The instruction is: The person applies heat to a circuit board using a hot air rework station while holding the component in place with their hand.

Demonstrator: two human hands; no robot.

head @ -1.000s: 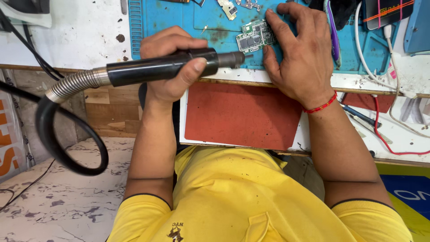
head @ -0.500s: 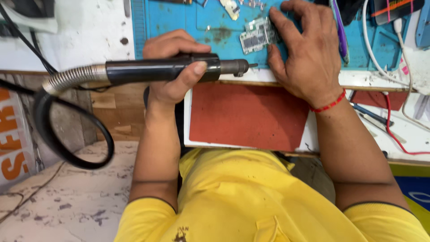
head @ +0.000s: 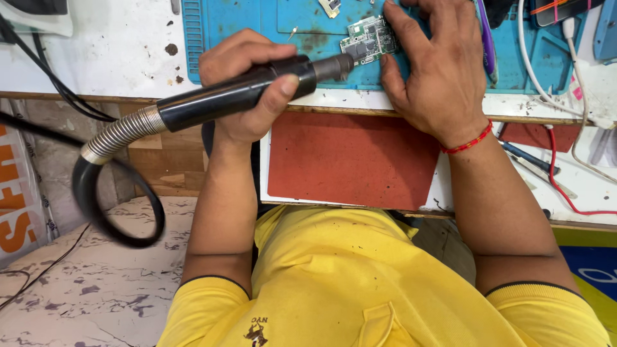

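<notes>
My left hand [head: 247, 87] is shut on the black handle of a hot-air wand [head: 212, 103]. The wand's metal nozzle [head: 335, 66] points right and up, and its tip sits just beside a small green circuit board [head: 367, 38]. The board lies on a blue work mat [head: 244, 26]. My right hand [head: 437, 74], with a red thread band at the wrist, rests flat on the mat. Its fingers touch the board's right edge and hold it down.
A ribbed metal collar and a black hose [head: 116, 205] loop down off the bench at the left. A red pad [head: 350, 157] lies on a pulled-out shelf below the bench edge. White cables [head: 546, 77], a red wire [head: 559, 186] and a purple tool [head: 485, 38] lie at the right. Another small board [head: 330, 6] is at the mat's top.
My left hand has tilted the wand so its nozzle rose from the bench edge up to the circuit board. My right hand has stayed on the board.
</notes>
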